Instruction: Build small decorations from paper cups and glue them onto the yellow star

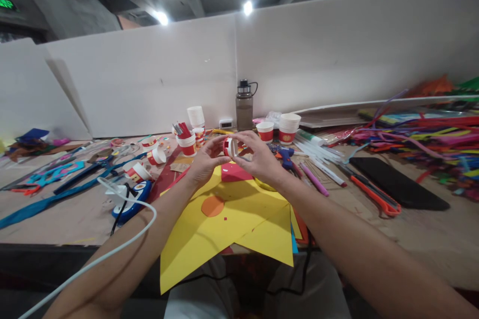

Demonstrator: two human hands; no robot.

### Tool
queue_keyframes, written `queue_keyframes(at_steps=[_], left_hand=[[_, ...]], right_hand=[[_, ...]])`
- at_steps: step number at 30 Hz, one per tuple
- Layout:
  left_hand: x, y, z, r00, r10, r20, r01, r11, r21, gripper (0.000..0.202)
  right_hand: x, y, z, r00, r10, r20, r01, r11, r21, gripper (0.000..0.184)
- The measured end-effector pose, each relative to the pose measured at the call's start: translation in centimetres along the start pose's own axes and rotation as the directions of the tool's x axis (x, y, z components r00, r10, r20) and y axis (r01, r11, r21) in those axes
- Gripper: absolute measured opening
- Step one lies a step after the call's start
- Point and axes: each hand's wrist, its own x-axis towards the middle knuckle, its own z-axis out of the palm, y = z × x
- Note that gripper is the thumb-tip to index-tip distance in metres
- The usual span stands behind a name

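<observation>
Between my two hands, above the yellow paper, a small red and white paper cup [229, 147] is held on its side with its rim turned right. My left hand [207, 159] grips it from the left, thumb below and fingers above. From the other side my right hand [255, 155] closes on it with thumb and fingers; some fingertips are hidden behind the cup. Under the hands lie yellow paper sheets [224, 237], with an orange paper circle [212, 206] and a piece of red paper [236, 173] on them.
A water bottle [244, 109] stands at the back beside stacked paper cups [289, 127]. Markers [313, 179], an orange utility knife [377, 199] and a black phone-like slab [396, 182] lie right. A blue power strip [131, 202] and white cable [149, 224] are left.
</observation>
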Motion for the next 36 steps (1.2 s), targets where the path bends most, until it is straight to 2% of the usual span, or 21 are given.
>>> queue_keyframes(at_steps=[4,6,8,11,16,19,21,24,29,33,36], left_hand=[[-0.1,0.2,0.2,1.000,-0.022,0.000,0.022,0.998,-0.052,0.056],[-0.3,0.3,0.3,0.998,-0.056,0.028,0.058,0.994,-0.090,0.056],[-0.4,0.5,0.3,0.994,-0.093,0.055,0.099,0.989,-0.114,0.055],[-0.4,0.6,0.4,0.993,-0.096,0.061,0.103,0.988,-0.113,0.057],[-0.1,0.2,0.3,0.999,0.017,0.027,-0.017,1.000,-0.014,0.058],[0.1,-0.4,0.0,0.990,0.140,0.017,-0.141,0.980,0.141,0.059],[0.2,-0.8,-0.2,0.977,0.214,0.013,-0.209,0.942,0.261,0.058],[0.1,-1.3,-0.4,0.957,0.289,-0.005,-0.265,0.885,0.381,0.054],[-0.2,-1.7,0.2,0.953,0.304,-0.016,-0.265,0.854,0.448,0.055],[-0.3,-1.4,0.8,0.950,0.312,-0.023,-0.283,0.889,0.361,0.047],[-0.3,-1.0,1.0,0.962,0.256,-0.094,-0.224,0.940,0.257,0.032]], right_hand=[[0.0,0.0,0.1,0.997,0.057,-0.054,-0.054,0.997,0.058,0.044],[0.2,0.2,0.0,0.984,0.143,-0.107,-0.127,0.982,0.139,0.044],[0.4,0.5,-0.2,0.950,0.265,-0.165,-0.215,0.938,0.271,0.042],[0.8,0.9,-0.5,0.872,0.456,-0.176,-0.314,0.799,0.513,0.037],[1.0,0.4,-0.2,0.756,0.655,0.001,-0.437,0.504,0.745,0.025],[0.9,-0.2,0.3,0.725,0.681,0.100,-0.456,0.366,0.811,0.020],[0.8,-0.5,0.6,0.726,0.675,0.130,-0.457,0.332,0.825,0.019],[0.8,-0.6,0.9,0.730,0.674,0.110,-0.443,0.345,0.827,0.017],[0.7,-0.4,1.2,0.748,0.664,-0.011,-0.373,0.433,0.820,0.023],[0.5,0.3,1.7,0.765,0.642,-0.054,-0.361,0.496,0.790,0.029],[0.2,0.9,1.9,0.793,0.591,-0.150,-0.339,0.631,0.698,0.032]])
